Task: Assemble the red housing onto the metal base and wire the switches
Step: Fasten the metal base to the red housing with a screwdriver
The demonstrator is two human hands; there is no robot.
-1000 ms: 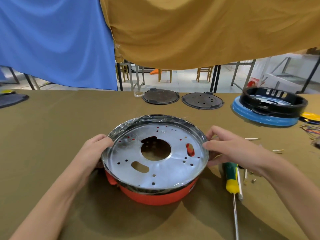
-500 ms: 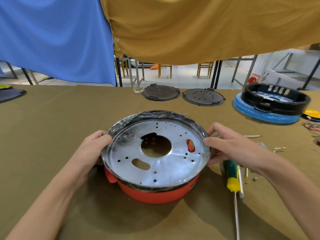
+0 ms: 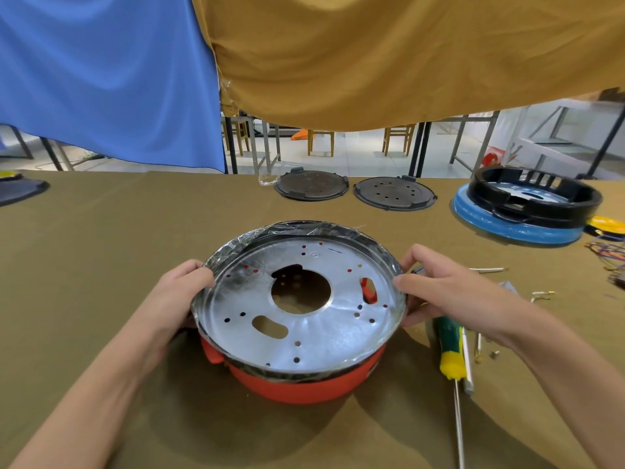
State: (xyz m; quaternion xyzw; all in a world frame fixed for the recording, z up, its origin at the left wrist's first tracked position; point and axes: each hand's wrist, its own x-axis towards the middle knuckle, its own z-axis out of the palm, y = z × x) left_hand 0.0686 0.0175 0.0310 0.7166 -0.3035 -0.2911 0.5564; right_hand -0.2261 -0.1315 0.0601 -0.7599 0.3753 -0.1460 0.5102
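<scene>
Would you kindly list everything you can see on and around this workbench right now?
metal base: one, silver, table centre, on the red housing.
red housing: one, red, beneath the base.
screwdriver: one, green and yellow handle, right of the housing.
round plates: two, dark, far table edge.
ring assembly: one, black on blue, far right.
wires: a bundle, multicoloured, right edge.
small metal parts: several, brass and silver, right of the screwdriver.
curtains: two, blue and mustard, hanging behind.
table: one, olive cloth.
hands: left and right, gripping the base rim on opposite sides.

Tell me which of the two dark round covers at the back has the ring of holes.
The right cover, nearer the blue ring; the left cover looks almost plain.
</scene>
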